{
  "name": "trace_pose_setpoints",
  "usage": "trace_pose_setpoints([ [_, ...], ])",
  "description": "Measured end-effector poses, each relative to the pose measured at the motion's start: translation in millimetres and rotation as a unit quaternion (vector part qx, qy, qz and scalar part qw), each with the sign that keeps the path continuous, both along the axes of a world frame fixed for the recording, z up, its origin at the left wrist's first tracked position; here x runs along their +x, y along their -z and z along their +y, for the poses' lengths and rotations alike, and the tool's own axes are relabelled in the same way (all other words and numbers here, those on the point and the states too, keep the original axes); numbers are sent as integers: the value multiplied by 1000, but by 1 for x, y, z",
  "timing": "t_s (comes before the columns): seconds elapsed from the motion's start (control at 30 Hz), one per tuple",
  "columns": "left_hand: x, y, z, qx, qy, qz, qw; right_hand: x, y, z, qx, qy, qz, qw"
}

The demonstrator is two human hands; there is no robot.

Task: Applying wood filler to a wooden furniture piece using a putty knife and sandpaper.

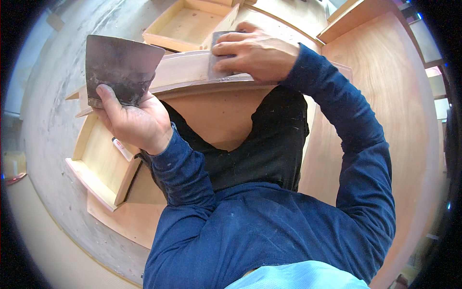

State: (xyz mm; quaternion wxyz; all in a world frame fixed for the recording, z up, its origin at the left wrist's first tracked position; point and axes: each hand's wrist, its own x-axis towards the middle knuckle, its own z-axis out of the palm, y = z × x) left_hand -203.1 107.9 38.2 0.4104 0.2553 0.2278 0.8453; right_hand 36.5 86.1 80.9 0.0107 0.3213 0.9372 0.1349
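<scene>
Left hand clamped on wide scraper, raised off the board; right hand pressing small scraper flat onto board. Risk: blade edge gouging wood if tilted.

Wide scraper blade: dull grey metal, matt, smeared with pale dried residue. Small pad under right hand: grey, matt, looks abrasive. Curved rail: bare pale wood, smooth. Drawer boxes: unfinished light wood. Plywood sheet: warm, matt. Floor: rough grey concrete. Sleeves: navy knit cloth.
</scene>
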Motion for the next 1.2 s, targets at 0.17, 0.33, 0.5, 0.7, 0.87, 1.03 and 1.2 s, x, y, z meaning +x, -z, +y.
trace_pose_setpoints([
  [0.17, 2, 4, 3, 8, 16, -1, 1000, 36, -4, -25, -59, 60, -30, 996],
  [0.33, 3, 7, 3, -10, 30, -7, 999, 65, -17, -55, -76, 123, -24, 989],
  [0.5, 6, 4, 1, -11, 28, -9, 999, 69, -22, -63, -94, 125, 51, 986],
  [0.7, 11, -3, -4, -1, 38, -12, 999, 44, 11, -47, -100, 32, 213, 972],
  [0.87, 14, -4, -6, -2, 39, -3, 999, 55, 29, -50, -71, 95, 234, 965],
  [1.03, 14, -5, -5, -6, 45, -19, 999, 107, 10, -74, -86, 252, 183, 946],
  [1.2, 19, -8, -4, -7, 42, -16, 999, 110, -15, -82, -3, 290, 69, 954],
])
